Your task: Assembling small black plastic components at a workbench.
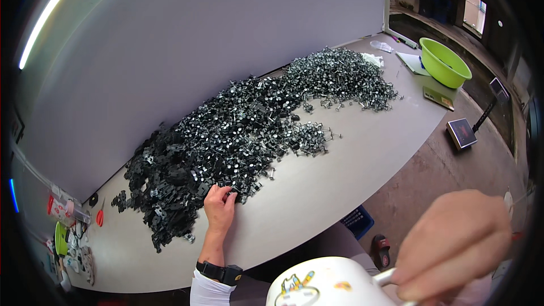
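My right grip (pixel 453 243) is closed on the handle of a white, rounded mug with a colourful cartoon print (pixel 334 286), which hangs close to my view at the lower edge of the picture, its bottom cut off by the frame. My left grip (pixel 220 209) rests at the near edge of the long heap on the worktop (pixel 317 192), thumb and fingertips drawn together among the small pieces; I cannot tell whether a piece is pinched between them. A black strapped device (pixel 220 272) sits around my left wrist, just above a white sleeve (pixel 209 292). The heap runs along the grey wall (pixel 215 28): flat black plastic parts (pixel 164 192) lie at its left end, small silver metal pins with round heads (pixel 340 76) at its right, and the two mix in the middle. Past the right end stands a lime-green plastic basin (pixel 447 65), with a flat, dull-green rectangular object (pixel 438 98) near it. Well to the left of the heap lie orange-handled scissors (pixel 100 216).
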`<state>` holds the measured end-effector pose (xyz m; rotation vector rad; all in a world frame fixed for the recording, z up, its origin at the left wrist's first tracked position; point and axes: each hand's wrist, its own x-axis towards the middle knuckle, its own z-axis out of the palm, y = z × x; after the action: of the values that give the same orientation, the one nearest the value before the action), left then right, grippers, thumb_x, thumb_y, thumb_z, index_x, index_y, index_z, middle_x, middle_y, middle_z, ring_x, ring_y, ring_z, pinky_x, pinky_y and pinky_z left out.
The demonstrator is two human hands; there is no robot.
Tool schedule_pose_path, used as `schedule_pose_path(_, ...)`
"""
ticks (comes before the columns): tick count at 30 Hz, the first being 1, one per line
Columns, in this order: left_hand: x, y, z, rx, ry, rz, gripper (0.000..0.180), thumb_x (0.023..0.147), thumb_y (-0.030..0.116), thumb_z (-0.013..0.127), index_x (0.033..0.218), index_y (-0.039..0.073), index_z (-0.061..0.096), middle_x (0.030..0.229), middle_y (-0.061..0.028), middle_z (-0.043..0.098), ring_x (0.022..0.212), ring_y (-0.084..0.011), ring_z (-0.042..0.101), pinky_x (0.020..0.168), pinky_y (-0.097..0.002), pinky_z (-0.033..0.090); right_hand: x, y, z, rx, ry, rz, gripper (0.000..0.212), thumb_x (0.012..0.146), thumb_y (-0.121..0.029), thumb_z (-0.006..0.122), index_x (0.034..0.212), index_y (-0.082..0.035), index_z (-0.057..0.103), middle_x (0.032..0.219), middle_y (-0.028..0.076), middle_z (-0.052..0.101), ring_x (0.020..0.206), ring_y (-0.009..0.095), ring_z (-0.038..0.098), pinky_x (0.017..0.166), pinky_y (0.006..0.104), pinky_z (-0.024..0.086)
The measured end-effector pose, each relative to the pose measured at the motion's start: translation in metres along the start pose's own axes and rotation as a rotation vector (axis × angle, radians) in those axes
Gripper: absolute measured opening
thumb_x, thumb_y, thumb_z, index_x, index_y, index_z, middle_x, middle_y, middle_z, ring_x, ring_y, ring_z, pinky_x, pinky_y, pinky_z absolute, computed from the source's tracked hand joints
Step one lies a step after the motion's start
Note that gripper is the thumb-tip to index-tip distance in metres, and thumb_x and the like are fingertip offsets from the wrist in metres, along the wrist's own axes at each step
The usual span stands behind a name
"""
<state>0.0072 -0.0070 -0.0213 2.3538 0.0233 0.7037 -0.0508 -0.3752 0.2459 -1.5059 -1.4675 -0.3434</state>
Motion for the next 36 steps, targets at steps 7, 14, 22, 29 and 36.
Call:
schedule_pose_path(7, -0.006, -0.011, -0.011, 0.026, 0.007, 0.02, 0.015, 0.07, -0.004, 0.071, 0.084, -0.003, 0.066, 0.067, -0.0078, 0.049, 0.058, -0.0184, 0.049, 0.053, -0.0305, 0.04, -0.037, 0.054, -0.001, 0.109, -0.006, 0.358, 0.016, 0.082, -0.01, 0.072, 0.087, 0.001, 0.061, 0.082, 0.012, 0.062, 0.07, 0.024, 0.062, 0.06, 0.0302, 0.049)
schedule_pose_path(14, -0.006, -0.009, -0.01, -0.007, 0.016, 0.021, 0.014, 0.071, -0.007, 0.07, 0.084, -0.004, 0.065, 0.068, -0.0048, 0.047, 0.057, -0.0132, 0.047, 0.052, -0.0267, 0.038, -0.116, 0.17, -0.008, -0.047, 0.254, 0.712, 0.009, 0.087, -0.005, 0.064, 0.089, 0.003, 0.062, 0.077, 0.007, 0.065, 0.063, 0.009, 0.061, 0.055, 0.023, 0.049)
schedule_pose_path(22, -0.005, -0.007, -0.008, 0.045, 0.01, 0.026, 0.015, 0.07, -0.002, 0.071, 0.083, -0.002, 0.064, 0.067, -0.009, 0.048, 0.058, -0.0214, 0.049, 0.054, -0.0331, 0.039, -0.186, 0.286, -0.032, -0.307, 0.538, 0.95, 0.01, 0.085, -0.006, 0.061, 0.085, 0.003, 0.063, 0.072, 0.008, 0.066, 0.055, 0.012, 0.063, 0.051, 0.0247, 0.052)
schedule_pose_path(29, -0.006, -0.001, -0.017, 0.057, -0.008, 0.02, 0.015, 0.07, 0.001, 0.072, 0.083, -0.001, 0.065, 0.068, -0.0096, 0.05, 0.059, -0.0228, 0.052, 0.054, -0.034, 0.041, -0.2, 0.308, -0.036, -0.328, 0.573, 1.004, 0.01, 0.085, -0.007, 0.062, 0.086, 0.002, 0.064, 0.069, 0.007, 0.064, 0.052, 0.011, 0.061, 0.048, 0.0243, 0.051)
schedule_pose_path(36, -0.006, 0.001, -0.018, 0.05, -0.069, -0.016, 0.015, 0.071, 0.0, 0.067, 0.086, 0.0, 0.066, 0.075, -0.0103, 0.054, 0.066, -0.0274, 0.057, 0.059, -0.037, 0.046, -0.142, 0.263, -0.023, -1.045, 0.287, 0.578, 0.025, 0.078, -0.006, 0.069, 0.102, 0.002, 0.063, 0.087, 0.012, 0.062, 0.079, 0.022, 0.061, 0.068, 0.0329, 0.051)
